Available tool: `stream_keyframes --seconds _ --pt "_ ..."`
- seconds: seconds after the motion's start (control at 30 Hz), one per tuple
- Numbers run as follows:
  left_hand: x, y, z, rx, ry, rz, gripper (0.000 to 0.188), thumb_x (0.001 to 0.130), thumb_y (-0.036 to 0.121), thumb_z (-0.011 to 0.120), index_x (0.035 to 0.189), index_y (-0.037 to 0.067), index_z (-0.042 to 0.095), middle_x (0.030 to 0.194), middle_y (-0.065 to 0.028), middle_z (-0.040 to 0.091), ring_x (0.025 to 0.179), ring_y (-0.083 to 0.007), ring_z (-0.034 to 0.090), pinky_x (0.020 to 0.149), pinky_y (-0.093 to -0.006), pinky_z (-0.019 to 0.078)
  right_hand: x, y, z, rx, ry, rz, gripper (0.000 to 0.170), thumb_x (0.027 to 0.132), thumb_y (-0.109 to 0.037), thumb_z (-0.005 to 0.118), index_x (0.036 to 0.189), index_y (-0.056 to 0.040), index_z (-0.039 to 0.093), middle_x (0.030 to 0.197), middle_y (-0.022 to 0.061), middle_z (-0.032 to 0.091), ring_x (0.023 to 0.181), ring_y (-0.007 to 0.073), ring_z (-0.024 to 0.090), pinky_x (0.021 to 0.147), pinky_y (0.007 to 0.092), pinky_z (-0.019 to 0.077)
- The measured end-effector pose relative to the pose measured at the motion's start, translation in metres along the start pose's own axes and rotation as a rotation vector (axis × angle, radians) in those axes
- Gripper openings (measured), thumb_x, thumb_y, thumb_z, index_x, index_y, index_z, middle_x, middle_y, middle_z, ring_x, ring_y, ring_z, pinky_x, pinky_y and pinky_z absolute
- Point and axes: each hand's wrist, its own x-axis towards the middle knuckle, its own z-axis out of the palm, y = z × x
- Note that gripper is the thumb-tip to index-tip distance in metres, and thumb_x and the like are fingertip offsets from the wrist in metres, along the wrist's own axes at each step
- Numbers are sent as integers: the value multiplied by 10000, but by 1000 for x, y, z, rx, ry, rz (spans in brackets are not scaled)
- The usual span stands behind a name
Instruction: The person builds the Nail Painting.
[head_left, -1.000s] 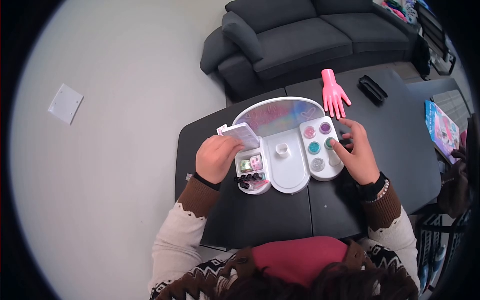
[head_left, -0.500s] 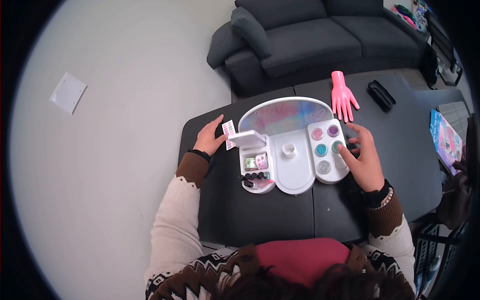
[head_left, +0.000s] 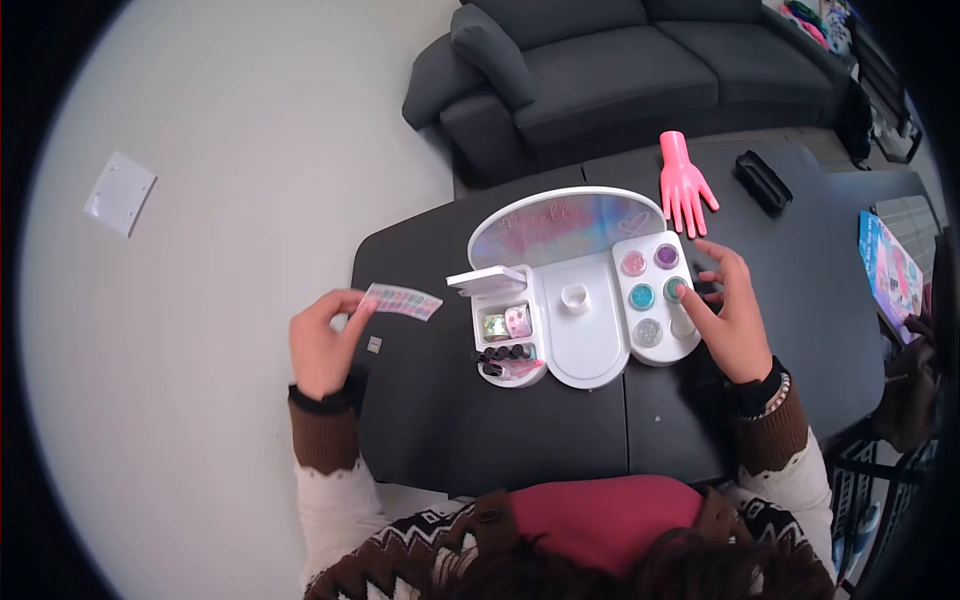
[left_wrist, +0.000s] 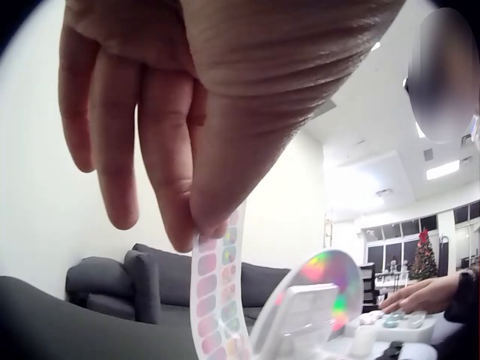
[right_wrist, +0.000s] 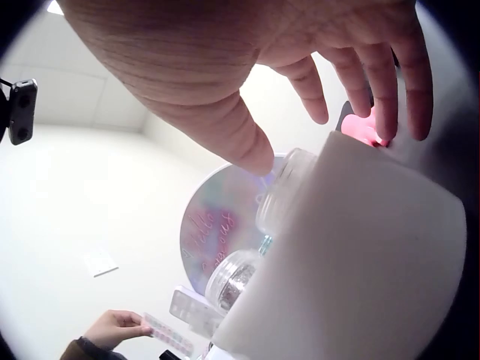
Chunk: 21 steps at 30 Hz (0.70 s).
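Note:
Between thumb and index finger, the left hand [head_left: 325, 340] pinches a sticker sheet [head_left: 402, 301] with rows of colored ovals, held by one end left of the white organizer [head_left: 585, 362]. In the left wrist view the sheet [left_wrist: 217, 300] hangs down from the fingertips. The right hand [head_left: 735, 318] rests at the organizer's right compartment, thumb at the green glitter jar [head_left: 674, 289], fingers spread along the outer side. A raised white lid [head_left: 490, 281] stands over the left compartment, which holds two patterned rolls [head_left: 516, 321] and black-capped bottles [head_left: 503, 353].
A pink model hand [head_left: 685, 187] and a black holder [head_left: 763, 182] lie behind the organizer on the dark table [head_left: 500, 430]. A small square piece [head_left: 374, 345] is at the left edge. A grey sofa [head_left: 620, 80] stands beyond; a colorful box [head_left: 889, 272] lies right.
The left hand has left the organizer's raised lid, picked up the sticker sheet from beside it and moved left and nearer the body. The right hand has stayed at the jars.

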Motion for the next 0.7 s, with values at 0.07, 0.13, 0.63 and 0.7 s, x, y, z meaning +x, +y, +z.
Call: stream_keyframes --seconds 0.07,0.13,0.63,0.7 --pt "-23 22 -5 -67 148 -32 122 922 57 859 1024 -3 827 920 -124 828 862 -199 799 823 -328 601 1 -1 0 -5 3 31 616 1012 -247 795 1521 -16 537 1486 176 539 1206 266 626 999 399 553" --pt "-39 40 1 -108 162 37 125 907 28 866 1020 -6 825 929 -129 830 861 -185 796 829 -320 611 0 -1 1 -14 -3 56 617 1013 -253 797 1519 -12 540 1482 178 543 1208 267 627 997 398 554" --pt "-4 66 83 255 310 695 162 870 98 891 1007 121 807 860 -3 808 658 -195 713 691 -333 556 2 12 4 53 5 44 637 1013 -275 799 1526 -5 534 1508 188 526 1220 278 631 965 388 571" --pt "1 66 79 287 315 676 147 880 114 888 1004 126 810 853 -4 806 652 -200 706 683 -334 546 2 7 2 39 -4 53 642 1013 -270 796 1532 -5 527 1511 189 523 1221 282 630 965 393 571"
